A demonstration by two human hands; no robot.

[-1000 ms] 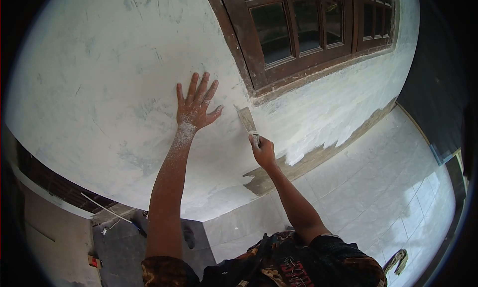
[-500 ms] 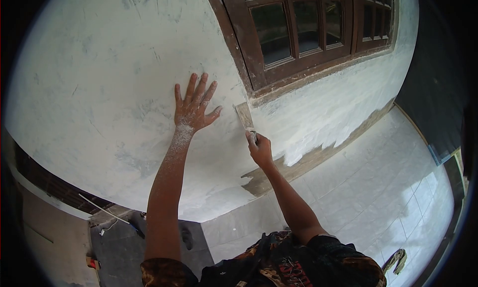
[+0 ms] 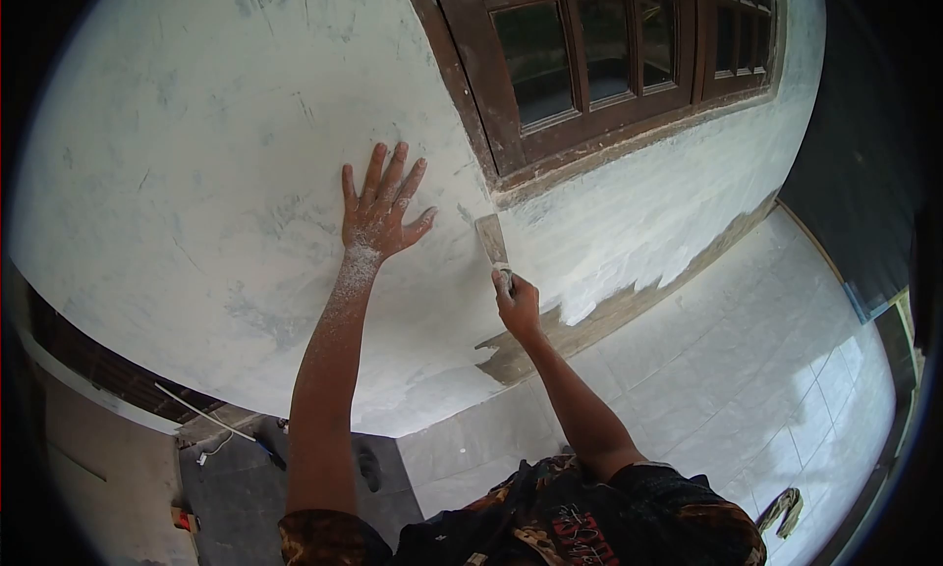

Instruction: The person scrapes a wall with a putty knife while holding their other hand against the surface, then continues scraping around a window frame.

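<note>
My left hand [image 3: 378, 210] lies flat on the white, patchy wall [image 3: 196, 173], fingers spread, with pale dust over the wrist and forearm. In my right hand [image 3: 517, 303] is a putty knife [image 3: 492, 242], gripped by its handle. Its wide, smeared blade points up and overlaps the wall just below the lower left corner of the brown wooden window frame [image 3: 511, 163]. Grey smudges and scratches mark the wall around both hands.
Bare grey-brown plaster [image 3: 614, 311] runs along the wall's foot. Light tiles [image 3: 688, 369] cover the floor at right, with a crumpled cloth [image 3: 781, 513] on them. A white pole [image 3: 201, 412] leans at lower left, over dark tiles [image 3: 231, 497]. A dark panel [image 3: 874, 153] stands at far right.
My right hand and the putty knife have shifted slightly right and down, away from the window corner. My left hand stays nearly in place on the wall.
</note>
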